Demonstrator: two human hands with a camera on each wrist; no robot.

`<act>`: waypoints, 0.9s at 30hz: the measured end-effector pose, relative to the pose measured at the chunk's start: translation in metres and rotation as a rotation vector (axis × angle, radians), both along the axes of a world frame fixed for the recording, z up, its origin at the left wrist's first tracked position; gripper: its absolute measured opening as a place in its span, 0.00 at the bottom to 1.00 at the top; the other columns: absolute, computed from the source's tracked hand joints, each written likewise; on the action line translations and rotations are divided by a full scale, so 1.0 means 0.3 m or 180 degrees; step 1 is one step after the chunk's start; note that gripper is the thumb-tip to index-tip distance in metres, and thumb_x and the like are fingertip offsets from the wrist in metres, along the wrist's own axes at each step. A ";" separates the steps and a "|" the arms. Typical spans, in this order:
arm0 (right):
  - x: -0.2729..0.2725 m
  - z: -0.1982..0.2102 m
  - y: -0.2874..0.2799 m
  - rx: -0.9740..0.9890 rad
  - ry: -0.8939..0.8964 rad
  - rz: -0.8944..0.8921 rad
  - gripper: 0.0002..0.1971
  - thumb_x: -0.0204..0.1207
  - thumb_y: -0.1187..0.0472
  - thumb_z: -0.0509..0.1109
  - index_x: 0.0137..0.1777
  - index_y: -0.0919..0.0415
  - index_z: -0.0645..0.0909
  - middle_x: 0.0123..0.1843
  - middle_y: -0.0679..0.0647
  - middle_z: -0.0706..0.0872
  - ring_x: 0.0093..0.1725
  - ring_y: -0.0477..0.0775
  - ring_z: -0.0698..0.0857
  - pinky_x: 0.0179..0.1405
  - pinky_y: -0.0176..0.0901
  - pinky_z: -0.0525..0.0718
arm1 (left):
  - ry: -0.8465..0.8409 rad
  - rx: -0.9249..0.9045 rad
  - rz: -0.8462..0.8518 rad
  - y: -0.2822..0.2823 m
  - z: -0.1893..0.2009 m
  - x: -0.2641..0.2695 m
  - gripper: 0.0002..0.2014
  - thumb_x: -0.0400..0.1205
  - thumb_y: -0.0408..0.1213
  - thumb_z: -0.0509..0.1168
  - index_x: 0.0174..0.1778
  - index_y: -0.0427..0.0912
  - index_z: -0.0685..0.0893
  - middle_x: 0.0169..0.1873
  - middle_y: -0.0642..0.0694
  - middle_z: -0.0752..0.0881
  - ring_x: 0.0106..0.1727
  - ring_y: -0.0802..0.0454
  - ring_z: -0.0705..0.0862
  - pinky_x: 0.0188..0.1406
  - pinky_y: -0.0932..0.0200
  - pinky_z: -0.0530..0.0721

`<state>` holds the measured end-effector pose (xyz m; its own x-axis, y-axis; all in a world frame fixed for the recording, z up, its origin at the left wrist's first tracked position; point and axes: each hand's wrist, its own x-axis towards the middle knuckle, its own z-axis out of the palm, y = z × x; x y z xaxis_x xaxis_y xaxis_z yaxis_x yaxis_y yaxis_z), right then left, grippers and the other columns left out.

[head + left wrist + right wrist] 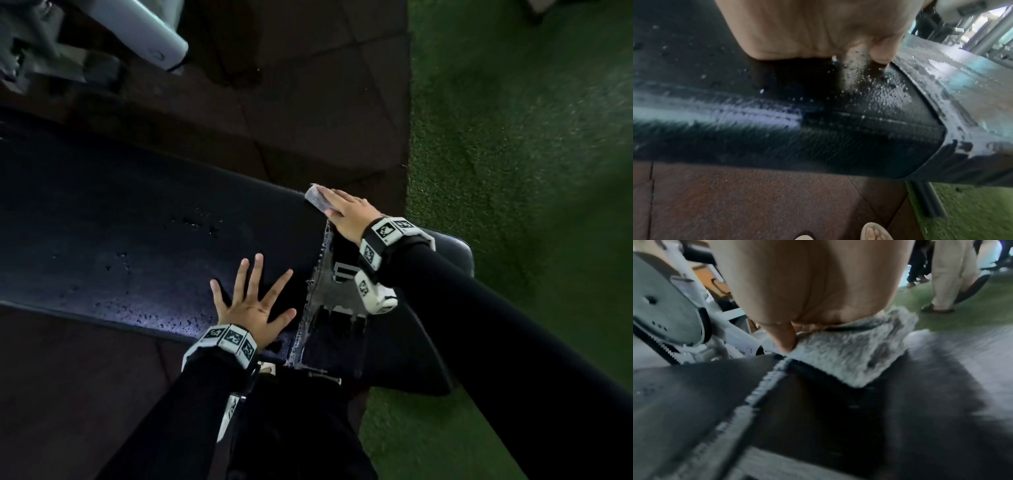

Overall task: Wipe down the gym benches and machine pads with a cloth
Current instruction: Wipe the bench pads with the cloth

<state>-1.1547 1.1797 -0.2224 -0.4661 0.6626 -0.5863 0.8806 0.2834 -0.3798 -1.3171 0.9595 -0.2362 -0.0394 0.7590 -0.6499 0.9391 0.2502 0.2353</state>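
Note:
A long black bench pad runs from the left to the middle, speckled with water drops. My left hand lies flat on its near end with fingers spread; in the left wrist view the palm rests on the wet pad. My right hand presses a grey fluffy cloth onto the pad's far right corner, beside the gap to the seat pad. In the right wrist view the cloth sticks out from under the flat hand, with the thumb at its edge.
A white machine frame stands at the far left, with a toothed white disc. Dark rubber tiles lie beyond the bench and green turf to the right. Another person's legs stand on the turf.

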 end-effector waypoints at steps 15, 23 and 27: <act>-0.197 -0.007 -0.023 -0.0183 -0.0187 -0.0310 0.27 0.83 0.55 0.50 0.81 0.37 0.49 0.85 0.43 0.48 0.83 0.59 0.46 0.77 0.65 0.39 | 0.0438 -0.0012 0.0255 -0.105 0.035 -0.208 0.44 0.64 0.83 0.31 0.71 0.70 0.20 0.73 0.60 0.17 0.73 0.52 0.15 0.66 0.34 0.19; -0.202 0.031 -0.223 0.0486 0.0063 0.0905 0.30 0.84 0.57 0.50 0.82 0.41 0.40 0.85 0.45 0.40 0.83 0.59 0.40 0.79 0.62 0.41 | 0.0394 -0.0245 0.0214 -0.092 0.042 -0.209 0.43 0.63 0.81 0.29 0.68 0.70 0.17 0.71 0.59 0.14 0.69 0.51 0.11 0.56 0.36 0.11; -0.015 0.021 -0.371 0.0785 -0.0031 0.1621 0.37 0.78 0.59 0.53 0.81 0.39 0.36 0.84 0.43 0.39 0.83 0.55 0.40 0.79 0.59 0.43 | 0.0328 -0.0256 0.0201 -0.090 0.047 -0.211 0.43 0.64 0.81 0.32 0.69 0.71 0.18 0.72 0.58 0.15 0.70 0.50 0.12 0.54 0.37 0.08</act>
